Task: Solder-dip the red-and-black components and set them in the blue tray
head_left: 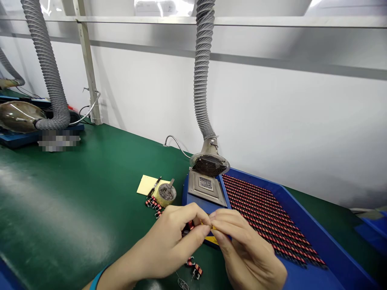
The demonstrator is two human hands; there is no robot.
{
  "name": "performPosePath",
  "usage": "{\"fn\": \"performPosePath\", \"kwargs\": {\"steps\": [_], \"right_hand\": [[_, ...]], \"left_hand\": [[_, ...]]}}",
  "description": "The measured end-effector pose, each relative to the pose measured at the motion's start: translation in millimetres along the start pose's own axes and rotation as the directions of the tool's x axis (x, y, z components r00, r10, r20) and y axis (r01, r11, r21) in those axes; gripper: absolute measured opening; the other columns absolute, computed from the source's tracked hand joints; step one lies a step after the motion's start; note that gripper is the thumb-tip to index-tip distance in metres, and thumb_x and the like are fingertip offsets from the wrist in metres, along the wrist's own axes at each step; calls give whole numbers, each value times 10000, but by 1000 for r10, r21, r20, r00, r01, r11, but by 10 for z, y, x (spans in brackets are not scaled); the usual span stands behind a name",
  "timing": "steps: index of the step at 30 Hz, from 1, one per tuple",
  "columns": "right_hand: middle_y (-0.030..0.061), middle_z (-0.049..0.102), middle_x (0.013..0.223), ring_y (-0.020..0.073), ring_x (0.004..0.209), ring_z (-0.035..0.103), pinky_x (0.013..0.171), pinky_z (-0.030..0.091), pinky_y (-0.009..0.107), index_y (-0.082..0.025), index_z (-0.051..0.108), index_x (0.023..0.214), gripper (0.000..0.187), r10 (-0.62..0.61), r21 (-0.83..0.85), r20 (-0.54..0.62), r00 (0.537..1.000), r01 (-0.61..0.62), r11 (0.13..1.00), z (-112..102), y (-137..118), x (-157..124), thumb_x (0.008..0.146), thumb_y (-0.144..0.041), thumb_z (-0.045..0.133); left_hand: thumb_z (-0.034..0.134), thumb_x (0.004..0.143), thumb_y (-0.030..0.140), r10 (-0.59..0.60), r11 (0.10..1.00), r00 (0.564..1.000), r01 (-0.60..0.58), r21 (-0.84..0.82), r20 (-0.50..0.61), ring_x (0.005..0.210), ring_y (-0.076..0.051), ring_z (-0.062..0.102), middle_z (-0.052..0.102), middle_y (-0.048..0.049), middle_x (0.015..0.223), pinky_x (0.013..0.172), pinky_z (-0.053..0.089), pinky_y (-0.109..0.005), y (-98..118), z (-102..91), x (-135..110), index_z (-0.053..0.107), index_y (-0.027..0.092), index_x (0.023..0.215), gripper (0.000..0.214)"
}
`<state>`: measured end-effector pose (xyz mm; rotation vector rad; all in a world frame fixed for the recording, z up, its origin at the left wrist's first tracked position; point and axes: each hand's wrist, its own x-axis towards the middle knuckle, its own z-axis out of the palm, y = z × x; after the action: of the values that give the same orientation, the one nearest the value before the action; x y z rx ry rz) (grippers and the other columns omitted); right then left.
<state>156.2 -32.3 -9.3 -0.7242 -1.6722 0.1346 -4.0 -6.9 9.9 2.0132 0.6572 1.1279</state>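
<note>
My left hand [178, 237] and my right hand [246, 245] meet fingertip to fingertip in front of the blue solder pot [193, 199]. Thumb and index finger are pinched on each. Whatever they hold is tiny and mostly hidden; a bit of yellow shows there, and I cannot tell whether it belongs to the held piece or to the pot's label [211, 239] behind. Small red-and-black components [197, 270] with metal parts lie on the table below my left hand. More such components [154, 204] lie beyond it. A thin wire tangle [183, 284] shows at the bottom edge.
A blue tray [320, 229] at right holds rows of red-and-black components [269, 217]. A fume hose [203, 76] hangs over the pot. A round tub [166, 194], a yellow paper pad [147, 184] and a black pen [155, 186] lie left of it on the green table [75, 197].
</note>
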Motion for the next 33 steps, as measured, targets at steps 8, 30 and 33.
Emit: {"fn": "performPosePath", "kwargs": {"steps": [8, 30, 33], "right_hand": [[-30, 416, 457, 126, 454, 440, 453, 394, 249, -205, 487, 584, 391, 504, 479, 218, 836, -542, 691, 24, -62, -4, 959, -307, 443], [46, 701, 789, 200, 762, 660, 677, 544, 314, -243, 701, 908, 158, 257, 193, -22, 966, -248, 949, 16, -48, 19, 825, -118, 655], [35, 716, 802, 217, 774, 672, 673, 548, 348, -260, 707, 964, 290, 130, 83, -75, 989, -124, 989, 30, -32, -18, 795, -33, 648]], "left_hand": [[412, 915, 85, 424, 807, 902, -336, 486, -80, 528, -119, 475, 585, -3, 613, 514, 371, -242, -56, 124, -28, 582, 141, 774, 227], [487, 921, 159, -4, 1000, 999, 5, 14, -53, 631, -80, 535, 589, 37, 698, 620, 420, -164, 55, 19, -9, 549, 182, 793, 144], [486, 925, 179, -49, 997, 999, 48, -58, -20, 641, -81, 535, 588, 41, 701, 632, 419, -168, 76, -5, -10, 552, 184, 794, 147]]}}
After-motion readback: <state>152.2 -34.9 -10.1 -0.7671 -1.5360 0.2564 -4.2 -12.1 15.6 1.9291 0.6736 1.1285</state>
